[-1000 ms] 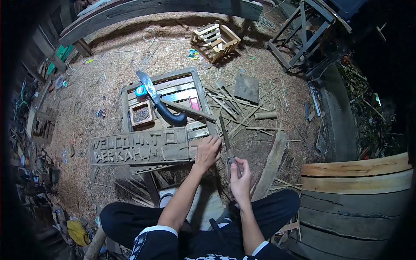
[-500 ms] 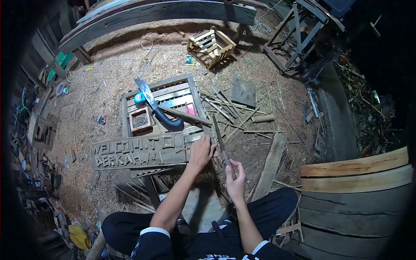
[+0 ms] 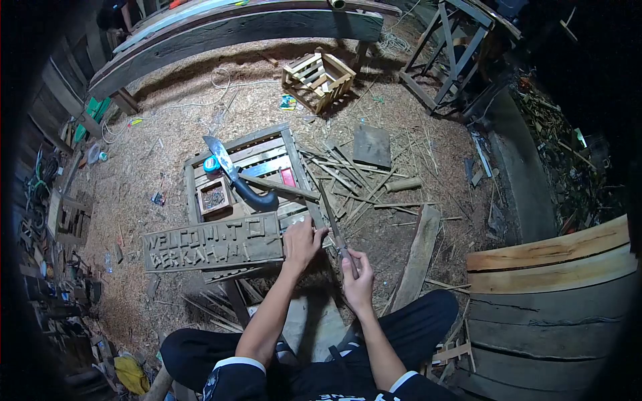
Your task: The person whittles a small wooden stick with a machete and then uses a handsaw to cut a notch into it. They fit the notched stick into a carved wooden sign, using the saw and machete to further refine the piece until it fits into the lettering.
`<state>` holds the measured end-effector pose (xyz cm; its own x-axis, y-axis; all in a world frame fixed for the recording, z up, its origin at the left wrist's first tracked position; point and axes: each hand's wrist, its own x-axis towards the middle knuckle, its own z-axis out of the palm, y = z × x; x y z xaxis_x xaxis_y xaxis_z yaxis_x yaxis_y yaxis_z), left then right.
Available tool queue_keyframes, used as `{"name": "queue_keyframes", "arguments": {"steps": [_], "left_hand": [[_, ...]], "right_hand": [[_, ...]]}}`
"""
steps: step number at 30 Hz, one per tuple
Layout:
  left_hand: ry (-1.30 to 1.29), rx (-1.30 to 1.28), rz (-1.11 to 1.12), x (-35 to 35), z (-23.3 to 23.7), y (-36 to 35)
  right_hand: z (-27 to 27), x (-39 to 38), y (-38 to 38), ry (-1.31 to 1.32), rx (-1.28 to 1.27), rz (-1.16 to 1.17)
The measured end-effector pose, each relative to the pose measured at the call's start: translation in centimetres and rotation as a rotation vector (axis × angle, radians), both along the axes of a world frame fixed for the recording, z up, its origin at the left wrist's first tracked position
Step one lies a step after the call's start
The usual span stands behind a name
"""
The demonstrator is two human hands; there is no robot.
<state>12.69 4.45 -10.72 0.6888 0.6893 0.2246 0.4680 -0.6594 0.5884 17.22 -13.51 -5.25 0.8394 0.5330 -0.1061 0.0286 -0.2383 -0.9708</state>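
Two hands, as I am listing: right hand (image 3: 356, 275), fingers gripping a long blade (image 3: 332, 217) by its handle; left hand (image 3: 301, 242), fingers curling, hold uncertain, beside the lettered sign (image 3: 207, 260). That sign is lying across the slatted table's (image 3: 192, 194) near edge; overhang could be causing tipping. Slipping blade: left fingers risking cuts. Beyond, one big knife (image 3: 235, 177), lying loose, perhaps sliding if bumped.

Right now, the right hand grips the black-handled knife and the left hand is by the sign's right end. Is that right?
Not quite: the head view shows the black-handled knife lying on the slatted table. The right hand grips a long, thin tool instead, and the left hand is by the right end of the sign.
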Motion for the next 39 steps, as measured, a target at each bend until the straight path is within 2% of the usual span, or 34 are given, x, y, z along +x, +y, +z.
{"name": "queue_keyframes", "arguments": {"steps": [4,8,10,14,20,22,26,28,30,32,34,38,39], "left_hand": [[-0.059,0.125,0.043,0.4,-0.6,1.3],[0.04,-0.039,0.061,1.0,-0.1,1.9],[0.059,-0.182,0.052,1.0,0.2,2.2],[0.098,-0.23,0.071,1.4,-0.2,3.1],[0.134,-0.306,0.088,1.6,0.6,3.4],[0.174,-0.343,0.092,1.7,0.5,3.6],[0.195,-0.364,0.104,2.0,0.4,3.7],[0.198,-0.536,0.053,1.9,0.5,4.5],[0.18,-0.395,0.071,2.0,-0.3,4.5],[0.199,-0.407,0.084,2.1,-0.6,4.8],[0.221,-0.418,0.086,2.0,-0.4,4.8],[0.243,-0.473,0.115,2.3,0.6,4.8],[0.239,-0.446,0.108,2.2,0.2,4.9]], "right_hand": [[-0.6,0.8,1.7,0.078,0.015,-0.017],[-1.1,0.2,1.9,0.041,0.054,-0.022],[-0.2,-0.1,1.8,-0.068,0.027,-0.012],[1.9,-0.1,1.6,0.004,-0.019,0.01],[1.7,-0.5,0.3,-0.111,-0.006,0.027],[3.3,-1.0,-0.8,-0.064,-0.109,0.052],[4.1,1.0,-0.1,-0.015,-0.079,0.031],[4.3,0.6,-1.4,-0.037,-0.095,0.028],[3.9,-0.2,-2.4,0.088,-0.032,0.001],[4.3,-0.7,-1.8,0.049,-0.054,-0.004],[5.5,-0.1,0.2,-0.163,-0.031,0.014],[4.7,0.1,-1.4,-0.053,-0.163,0.051],[6.7,-0.6,-1.5,0.0,-0.114,0.035]]}}
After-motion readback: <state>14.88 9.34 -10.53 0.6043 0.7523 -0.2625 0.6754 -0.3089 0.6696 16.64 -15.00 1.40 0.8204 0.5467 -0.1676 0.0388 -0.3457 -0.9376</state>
